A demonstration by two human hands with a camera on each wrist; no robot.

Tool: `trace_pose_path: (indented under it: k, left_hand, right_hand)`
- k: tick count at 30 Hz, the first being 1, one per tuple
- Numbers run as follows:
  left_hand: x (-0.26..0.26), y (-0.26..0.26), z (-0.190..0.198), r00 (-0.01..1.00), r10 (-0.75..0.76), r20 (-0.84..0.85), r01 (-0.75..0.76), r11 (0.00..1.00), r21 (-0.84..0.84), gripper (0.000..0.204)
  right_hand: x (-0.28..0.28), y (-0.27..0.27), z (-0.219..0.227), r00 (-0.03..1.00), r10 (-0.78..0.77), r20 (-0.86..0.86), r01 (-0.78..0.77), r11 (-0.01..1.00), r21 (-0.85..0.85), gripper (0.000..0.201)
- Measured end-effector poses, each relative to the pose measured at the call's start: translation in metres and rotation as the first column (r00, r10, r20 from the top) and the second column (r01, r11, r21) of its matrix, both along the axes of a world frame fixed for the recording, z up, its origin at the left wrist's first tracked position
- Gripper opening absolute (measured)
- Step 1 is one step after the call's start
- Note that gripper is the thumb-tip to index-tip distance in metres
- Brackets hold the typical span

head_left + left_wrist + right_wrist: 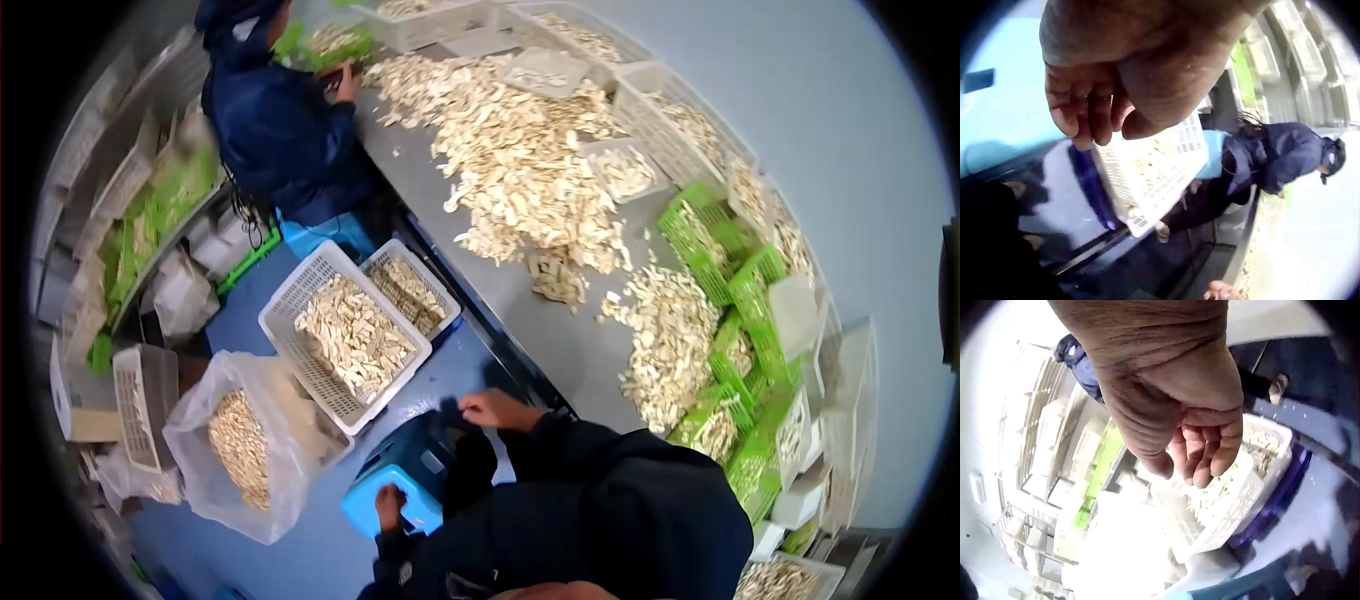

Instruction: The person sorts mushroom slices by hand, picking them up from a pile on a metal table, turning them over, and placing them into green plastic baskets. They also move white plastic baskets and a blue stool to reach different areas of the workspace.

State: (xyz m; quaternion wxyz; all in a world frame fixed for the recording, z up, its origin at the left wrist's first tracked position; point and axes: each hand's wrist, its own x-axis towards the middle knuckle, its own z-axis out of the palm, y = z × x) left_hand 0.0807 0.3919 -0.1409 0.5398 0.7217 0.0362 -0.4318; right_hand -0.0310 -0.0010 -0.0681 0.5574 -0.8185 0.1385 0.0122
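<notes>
My left hand [390, 507] is over the blue plastic stool [425, 515], its fingers loosely bent with nothing in them. Up close in the left wrist view, the left hand [1129, 75] overlaps a white crate. The right hand [500, 410] hangs in front of my body, between the stool and the grey worktable [590, 365]. Loosely curled, the right hand [1179, 419] holds nothing in the right wrist view. Ahead stands a white slotted crate [290, 325] of pale cut pieces, beside a smaller white crate [445, 290].
Pale slices [540, 170] are heaped across the worktable, with green baskets [745, 285] along its far side. A person in dark blue [275, 130] works at its far left end. An open plastic bag [185, 440] of pale pieces stands on the blue floor [320, 520].
</notes>
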Motion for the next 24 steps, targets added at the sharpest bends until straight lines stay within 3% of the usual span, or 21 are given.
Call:
trace_pose_path:
  k: [1, 2, 3, 4, 6, 7, 9, 12, 15, 17, 21, 24]
  left_hand:
    - [0.025, -0.032, 0.013, 0.999, 0.046, -0.02, -0.047, 0.995, -0.087, 0.027]
    - [0.048, -0.061, 0.014, 0.999, 0.008, 0.042, -0.004, 0.996, -0.094, 0.027]
    - [0.069, -0.089, 0.016, 0.995, -0.031, 0.097, 0.04, 0.995, -0.096, 0.029]
    - [0.09, -0.119, 0.022, 0.986, -0.084, 0.143, 0.104, 0.984, -0.142, 0.028]
    - [0.107, -0.19, 0.062, 0.973, -0.119, 0.198, 0.155, 0.972, -0.178, 0.025]
    - [0.105, -0.229, 0.092, 0.972, -0.107, 0.209, 0.144, 0.974, -0.173, 0.023]
    - [0.105, -0.288, 0.114, 0.961, -0.189, 0.201, 0.239, 0.934, -0.267, 0.018]
    - [0.074, -0.36, 0.153, 0.918, -0.34, 0.203, 0.387, 0.878, -0.28, 0.013]
    - [0.034, -0.401, 0.158, 0.813, -0.551, 0.189, 0.579, 0.732, -0.358, 0.017]
    - [0.018, -0.412, 0.139, 0.731, -0.663, 0.158, 0.673, 0.663, -0.328, 0.021]
    - [-0.014, -0.422, 0.151, 0.694, -0.72, 0.02, 0.707, 0.676, -0.208, 0.022]
    - [-0.02, -0.431, 0.148, 0.688, -0.726, 0.021, 0.714, 0.671, -0.198, 0.025]
  right_hand:
    - [-0.012, -0.013, 0.013, 0.994, -0.055, -0.096, 0.048, 0.996, -0.078, 0.02]
    - [-0.024, -0.03, 0.015, 0.976, -0.121, -0.179, 0.092, 0.982, -0.164, 0.02]
    - [-0.039, -0.045, -0.002, 0.969, -0.229, -0.096, 0.203, 0.952, -0.227, 0.02]
    - [-0.051, -0.06, 0.007, 0.929, -0.357, -0.1, 0.347, 0.932, -0.109, 0.017]
    - [-0.073, -0.087, 0.008, 0.819, -0.571, 0.053, 0.564, 0.787, -0.25, 0.015]
    - [-0.081, -0.1, 0.007, 0.76, -0.648, 0.036, 0.635, 0.731, -0.252, 0.015]
    - [-0.091, -0.128, 0.009, 0.629, -0.778, -0.002, 0.751, 0.608, -0.257, 0.017]
    - [-0.089, -0.169, 0.023, 0.581, -0.759, 0.294, 0.779, 0.415, -0.47, 0.032]
    - [-0.08, -0.195, 0.045, 0.549, -0.76, 0.349, 0.794, 0.343, -0.502, 0.042]
    - [-0.074, -0.207, 0.05, 0.569, -0.739, 0.36, 0.775, 0.336, -0.536, 0.034]
    - [-0.079, -0.228, 0.028, 0.628, -0.721, 0.291, 0.72, 0.397, -0.569, 0.023]
    - [-0.095, -0.236, 0.014, 0.589, -0.792, 0.161, 0.716, 0.42, -0.558, 0.016]
